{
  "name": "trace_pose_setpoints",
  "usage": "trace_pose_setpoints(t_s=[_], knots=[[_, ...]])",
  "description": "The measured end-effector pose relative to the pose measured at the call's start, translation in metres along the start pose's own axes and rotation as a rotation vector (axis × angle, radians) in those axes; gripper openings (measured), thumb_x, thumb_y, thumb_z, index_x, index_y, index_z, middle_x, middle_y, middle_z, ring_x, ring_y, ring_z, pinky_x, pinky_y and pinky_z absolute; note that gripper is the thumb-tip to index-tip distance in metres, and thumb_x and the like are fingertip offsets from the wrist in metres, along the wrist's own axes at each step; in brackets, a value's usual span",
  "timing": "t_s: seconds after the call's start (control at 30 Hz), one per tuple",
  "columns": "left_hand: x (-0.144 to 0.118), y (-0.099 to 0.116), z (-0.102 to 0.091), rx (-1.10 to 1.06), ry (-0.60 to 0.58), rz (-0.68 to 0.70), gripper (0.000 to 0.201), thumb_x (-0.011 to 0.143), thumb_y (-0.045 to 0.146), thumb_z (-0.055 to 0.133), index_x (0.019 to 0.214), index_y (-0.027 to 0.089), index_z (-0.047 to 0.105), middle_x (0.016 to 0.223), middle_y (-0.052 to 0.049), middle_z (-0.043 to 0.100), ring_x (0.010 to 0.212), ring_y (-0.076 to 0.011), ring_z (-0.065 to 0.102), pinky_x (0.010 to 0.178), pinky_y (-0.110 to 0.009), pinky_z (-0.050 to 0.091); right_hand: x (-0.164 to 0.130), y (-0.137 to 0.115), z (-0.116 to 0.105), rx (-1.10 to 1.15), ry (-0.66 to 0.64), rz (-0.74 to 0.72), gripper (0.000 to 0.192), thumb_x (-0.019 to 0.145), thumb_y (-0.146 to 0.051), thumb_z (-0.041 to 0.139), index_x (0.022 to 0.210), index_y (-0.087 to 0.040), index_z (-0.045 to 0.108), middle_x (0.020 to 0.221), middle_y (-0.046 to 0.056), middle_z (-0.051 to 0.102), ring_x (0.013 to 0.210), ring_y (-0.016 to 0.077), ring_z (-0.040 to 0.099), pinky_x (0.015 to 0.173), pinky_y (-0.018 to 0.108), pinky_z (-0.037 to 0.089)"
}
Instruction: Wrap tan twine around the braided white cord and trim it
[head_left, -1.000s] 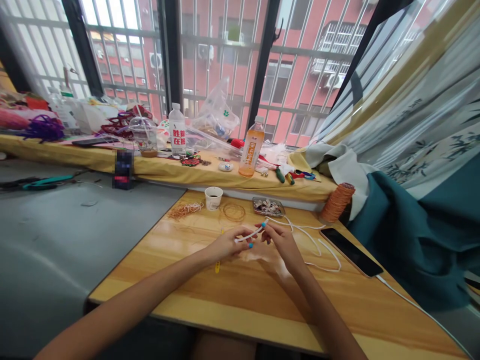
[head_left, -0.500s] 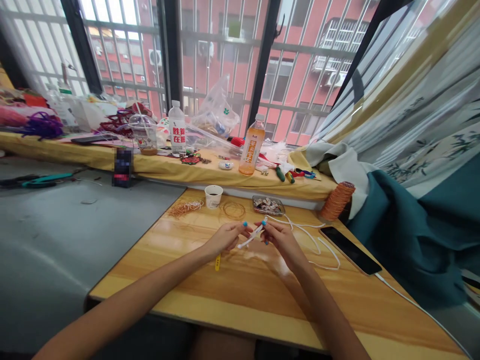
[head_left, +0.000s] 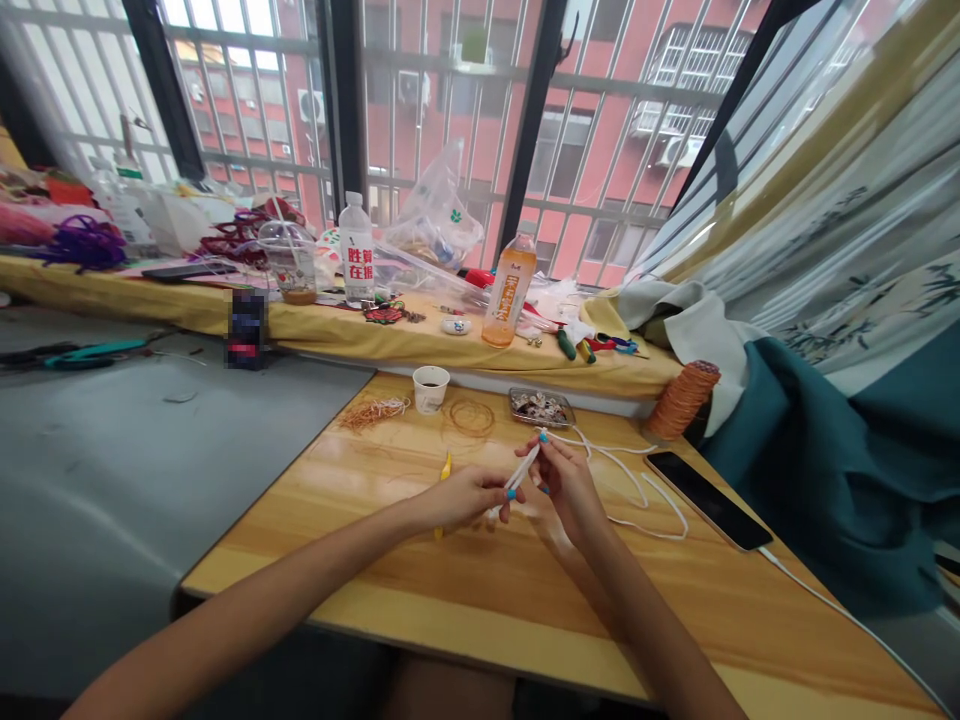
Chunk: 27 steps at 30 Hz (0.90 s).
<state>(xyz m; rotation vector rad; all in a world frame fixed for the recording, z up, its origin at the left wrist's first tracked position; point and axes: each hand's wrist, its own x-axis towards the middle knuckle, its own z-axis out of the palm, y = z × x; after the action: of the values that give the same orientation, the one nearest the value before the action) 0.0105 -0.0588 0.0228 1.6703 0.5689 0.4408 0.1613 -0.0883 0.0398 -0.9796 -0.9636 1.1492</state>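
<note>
Steeper now: white cord (head_left: 523, 468) (thin, looped).

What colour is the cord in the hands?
The cord is white, pinched between the left hand and right hand; the head view shows it.

A paper cup (head_left: 431, 388) and a small tray (head_left: 541, 407) sit beyond the hands; a phone (head_left: 709, 486) lies to their right.
</note>
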Motion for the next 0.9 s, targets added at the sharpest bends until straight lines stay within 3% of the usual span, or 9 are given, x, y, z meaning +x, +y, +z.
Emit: trace_pose_setpoints(t_s=[0.2, 0.43, 0.67, 0.9], knots=[[0.000, 0.001, 0.000, 0.101, 0.002, 0.074, 0.023, 0.078, 0.027, 0.042, 0.087, 0.014, 0.058, 0.061, 0.002, 0.053, 0.056, -0.0086, 0.046, 0.054, -0.018, 0.032, 0.003, -0.001, -0.002, 0.145, 0.085, 0.014, 0.016, 0.058, -0.029, 0.063, 0.067, -0.018, 0.056, 0.062, -0.002, 0.056, 0.040, 0.0041, 0.036, 0.040, 0.018, 0.030], [0.002, -0.004, -0.002, 0.270, 0.124, 0.151, 0.024, 0.080, 0.025, 0.037, 0.087, 0.013, 0.058, 0.064, -0.001, 0.057, 0.064, -0.0121, 0.052, 0.060, -0.020, 0.038, 0.005, -0.003, -0.001, 0.150, 0.024, 0.012, 0.021, 0.059, -0.028, 0.065, 0.077, -0.019, 0.061, 0.066, -0.002, 0.055, 0.051, 0.0055, 0.043, 0.050, 0.019, 0.037], [-0.007, -0.012, 0.000, 0.877, 0.256, 0.353, 0.024, 0.081, 0.030, 0.039, 0.086, 0.017, 0.058, 0.075, -0.006, 0.061, 0.067, -0.0163, 0.053, 0.061, -0.024, 0.035, 0.008, 0.006, -0.006, -0.106, 0.008, -0.006, 0.029, 0.059, -0.033, 0.063, 0.083, -0.016, 0.060, 0.060, -0.002, 0.055, 0.043, 0.0045, 0.038, 0.042, 0.020, 0.026], [-0.006, -0.007, -0.004, 0.847, 0.359, 0.477, 0.029, 0.085, 0.031, 0.031, 0.098, 0.019, 0.054, 0.089, -0.006, 0.061, 0.079, -0.0157, 0.055, 0.067, -0.023, 0.036, 0.007, 0.003, -0.005, -0.017, -0.045, 0.014, 0.033, 0.060, -0.033, 0.062, 0.088, -0.019, 0.051, 0.064, -0.002, 0.062, 0.043, 0.0059, 0.042, 0.045, 0.019, 0.030]])
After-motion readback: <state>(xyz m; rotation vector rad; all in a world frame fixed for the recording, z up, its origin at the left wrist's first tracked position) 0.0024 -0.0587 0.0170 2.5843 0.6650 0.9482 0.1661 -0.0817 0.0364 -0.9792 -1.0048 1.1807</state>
